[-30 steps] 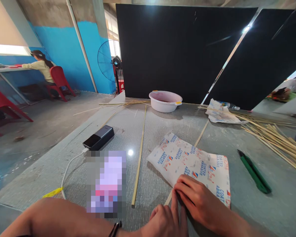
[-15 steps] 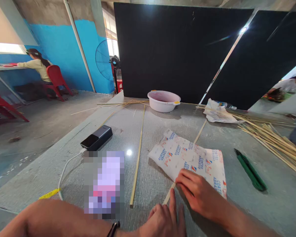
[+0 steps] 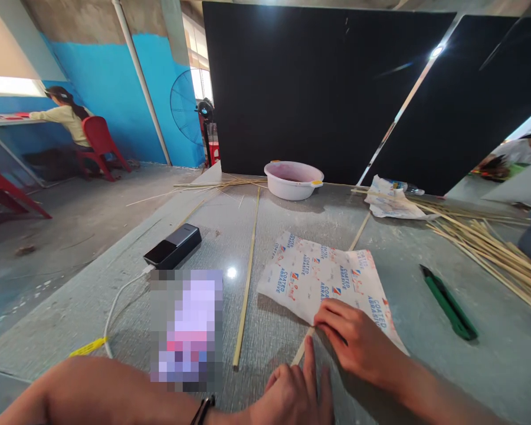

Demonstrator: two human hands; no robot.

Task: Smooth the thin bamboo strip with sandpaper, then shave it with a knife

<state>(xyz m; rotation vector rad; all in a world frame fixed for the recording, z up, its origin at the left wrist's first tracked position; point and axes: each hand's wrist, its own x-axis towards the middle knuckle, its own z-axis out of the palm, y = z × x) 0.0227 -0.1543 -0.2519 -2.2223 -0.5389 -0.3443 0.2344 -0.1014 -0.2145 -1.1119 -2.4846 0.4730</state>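
A sheet of sandpaper, its pale printed back facing up, lies over a thin bamboo strip on the table. My right hand pinches the near edge of the sandpaper where the strip comes out from beneath it. Just below, my left hand holds the strip's near part down, its index finger stretched along it and the other fingers curled. The strip's near end is hidden under that hand. Another bamboo strip lies lengthwise to the left, apart from both hands.
Left are a phone, blurred out, and a black power bank with a white cable. A green utility knife lies right, near a pile of bamboo strips. A white basin stands before a black panel.
The sandpaper has swung to the left and lies flatter, its right edge turned inward. Both hands stay at nearly the same spot on the strip.
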